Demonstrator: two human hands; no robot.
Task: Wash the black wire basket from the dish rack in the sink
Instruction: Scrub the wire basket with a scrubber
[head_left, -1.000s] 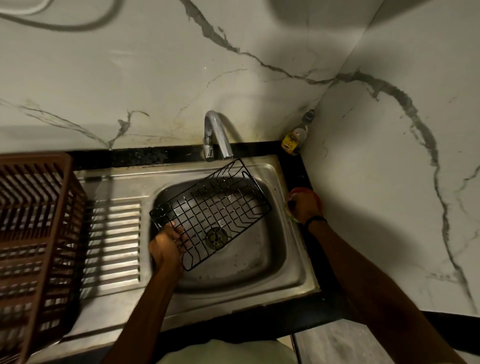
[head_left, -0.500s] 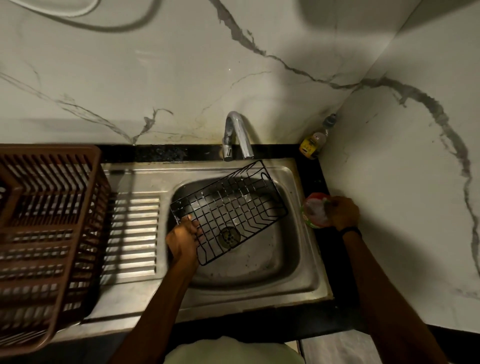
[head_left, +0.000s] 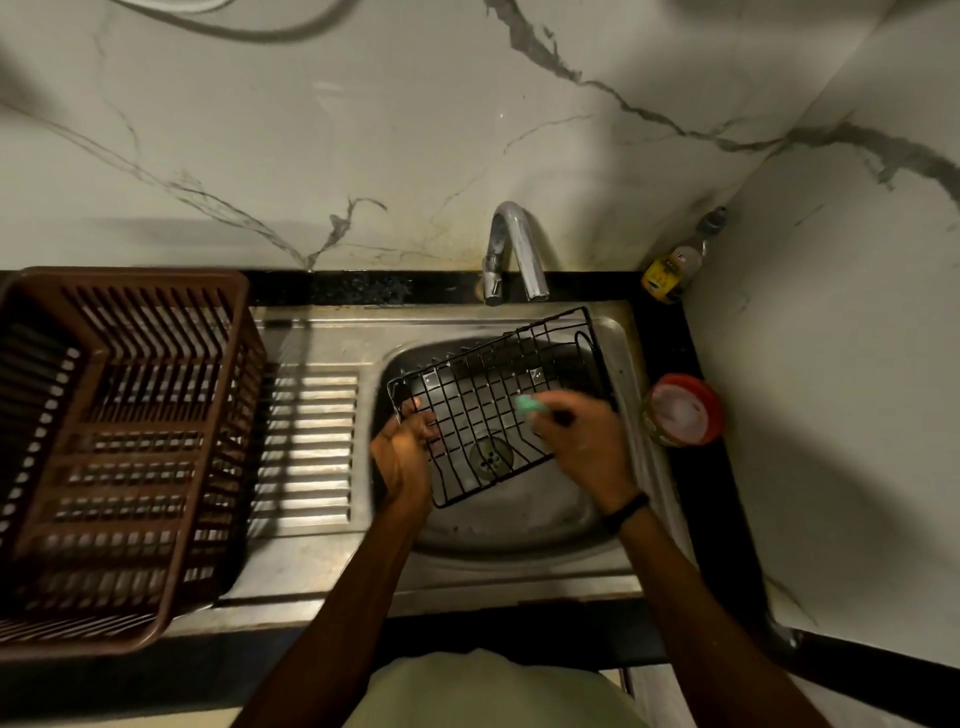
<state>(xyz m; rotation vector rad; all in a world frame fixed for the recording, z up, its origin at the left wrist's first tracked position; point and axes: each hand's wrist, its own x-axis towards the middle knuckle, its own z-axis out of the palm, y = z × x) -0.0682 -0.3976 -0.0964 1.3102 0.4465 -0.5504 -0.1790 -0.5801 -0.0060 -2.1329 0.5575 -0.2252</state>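
- On my far left, the brown slatted plastic dish rack (head_left: 119, 447) stands on the ribbed steel draining board (head_left: 311, 452), well apart from the work. I judge it safe unless an elbow swings wide
- The left hand (head_left: 402, 457) grips the near-left edge of the black wire basket (head_left: 483, 400), with its fingers curled round the wires
- The basket lies tilted over the bowl of the stainless steel sink (head_left: 519, 530), and its far corner is up near the curved chrome tap (head_left: 514, 249)
- My main worry is that one-sided hold: thin wire is poor purchase, and if it gets soapy I expect it could slip and drop onto the drain
- The right hand (head_left: 582, 441) has its fingers closed round a green scrub pad (head_left: 532, 406) and presses it on the grid. The hand is blurred, so I cannot tell how firm that hold is
- Pressing down on the right side levers against the single left grip, so the basket may pivot or bang the rim
- The pad could snag at a wire crossing and be pulled out of the fingers
- The round red-rimmed tub (head_left: 680, 410) sits on the black counter (head_left: 701, 493) just beside the sink, where a long stroke or the basket's raised corner might knock it
- The yellow-labelled bottle (head_left: 672, 267) stands back in the corner, and I see little danger to it
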